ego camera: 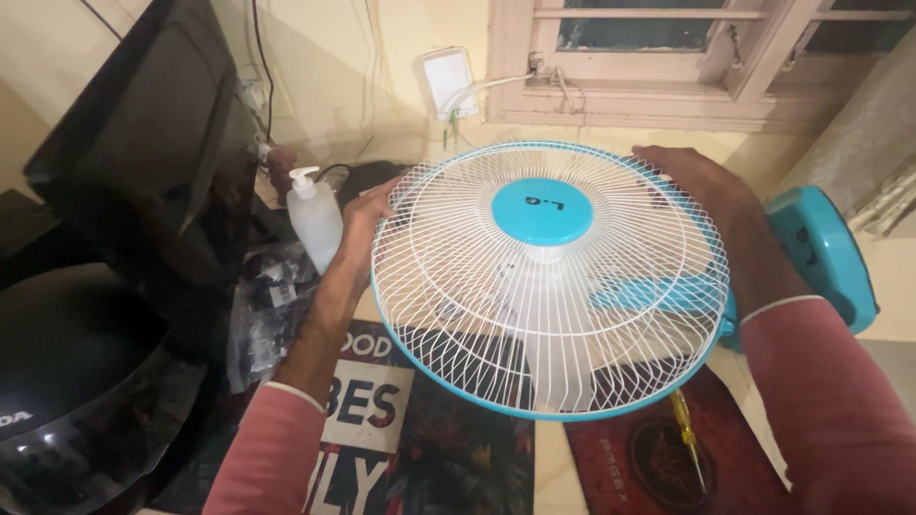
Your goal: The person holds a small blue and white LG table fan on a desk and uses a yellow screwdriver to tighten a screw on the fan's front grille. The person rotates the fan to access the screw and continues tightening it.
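A round white wire fan guard point(477, 286) with a turquoise rim and turquoise centre disc is held up over the desk, tilted toward me. My left hand point(361, 229) grips its left edge. Its upper right edge is held by my right hand point(701, 186). Through the grille I see white fan blades. The turquoise fan base point(825, 257) lies behind my right wrist.
A clear pump bottle point(313, 215) stands at the left, next to a dark monitor point(143, 143). A black rounded object point(86, 381) sits at the lower left. A yellow-handled screwdriver point(689, 429) lies on a dark red mat point(658, 458). A wall socket point(446, 81) and window are behind.
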